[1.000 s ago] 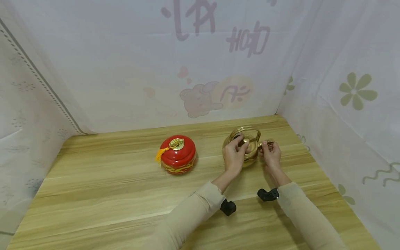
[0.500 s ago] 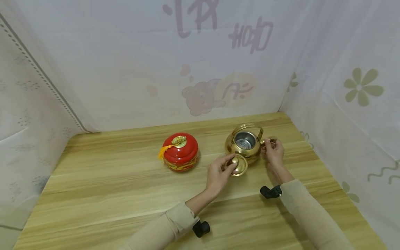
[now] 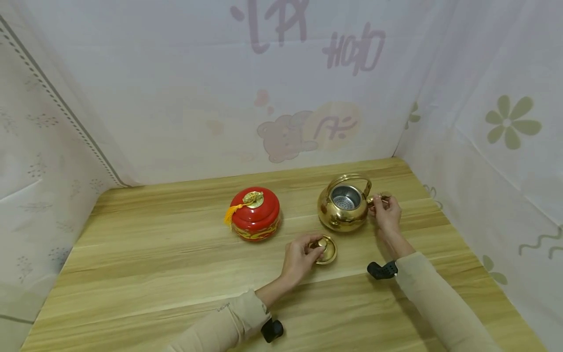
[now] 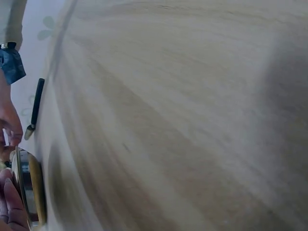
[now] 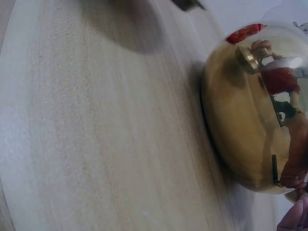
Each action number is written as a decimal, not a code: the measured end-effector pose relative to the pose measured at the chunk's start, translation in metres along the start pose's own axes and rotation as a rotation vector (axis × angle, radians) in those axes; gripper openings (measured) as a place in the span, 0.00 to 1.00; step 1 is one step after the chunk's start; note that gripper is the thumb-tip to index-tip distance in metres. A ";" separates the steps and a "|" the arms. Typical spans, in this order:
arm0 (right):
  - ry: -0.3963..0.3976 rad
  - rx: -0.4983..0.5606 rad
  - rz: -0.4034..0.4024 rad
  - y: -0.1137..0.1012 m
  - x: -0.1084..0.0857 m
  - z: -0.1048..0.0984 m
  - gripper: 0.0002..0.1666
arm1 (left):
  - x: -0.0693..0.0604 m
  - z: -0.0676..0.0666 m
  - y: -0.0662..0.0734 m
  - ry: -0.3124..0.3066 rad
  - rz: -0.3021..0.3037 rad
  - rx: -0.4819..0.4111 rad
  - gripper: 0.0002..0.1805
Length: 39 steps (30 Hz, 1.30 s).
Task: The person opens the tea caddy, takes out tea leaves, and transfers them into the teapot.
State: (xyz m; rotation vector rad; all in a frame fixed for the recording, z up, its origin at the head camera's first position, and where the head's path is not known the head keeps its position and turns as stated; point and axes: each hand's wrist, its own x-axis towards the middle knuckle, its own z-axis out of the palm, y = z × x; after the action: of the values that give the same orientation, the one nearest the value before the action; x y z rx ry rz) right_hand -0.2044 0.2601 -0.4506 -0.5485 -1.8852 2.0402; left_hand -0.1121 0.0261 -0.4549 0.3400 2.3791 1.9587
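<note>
A gold teapot [image 3: 342, 216] stands on the table at the right, its top uncovered and a metal strainer [image 3: 346, 198] visible inside. My right hand [image 3: 387, 215] pinches the spout on the teapot's right side. In front of the teapot, my left hand [image 3: 300, 259] pinches the knob of the round gold lid [image 3: 327, 250]; whether the lid touches the table I cannot tell. In the left wrist view the lid [image 4: 20, 187] shows edge-on beside the fingers. The teapot's shiny body [image 5: 255, 110] fills the right of the right wrist view.
A red lidded jar [image 3: 255, 215] with a gold emblem and yellow tassel stands left of the teapot on the wooden table [image 3: 154, 264]. Printed cloth [image 3: 176, 98] hangs behind and at both sides. A dark stick-like thing [image 4: 37, 103] shows in the left wrist view.
My left hand has lifted the lid off the teapot and carried it left and toward me, uncovering the strainer. My right hand has stayed at the spout.
</note>
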 end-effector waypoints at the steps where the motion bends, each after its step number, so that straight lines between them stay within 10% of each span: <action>1: 0.002 -0.002 0.004 0.000 0.000 0.000 0.06 | 0.000 0.000 -0.001 -0.002 -0.005 0.007 0.13; 39: 0.006 -0.032 0.028 0.002 0.000 -0.001 0.05 | -0.003 0.002 -0.014 -0.034 -0.017 0.115 0.13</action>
State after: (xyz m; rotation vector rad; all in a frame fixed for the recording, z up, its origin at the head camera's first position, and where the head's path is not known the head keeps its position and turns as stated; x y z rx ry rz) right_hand -0.2034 0.2611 -0.4527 -0.5921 -1.9196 2.0269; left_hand -0.1112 0.0248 -0.4692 0.3528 2.4702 1.7988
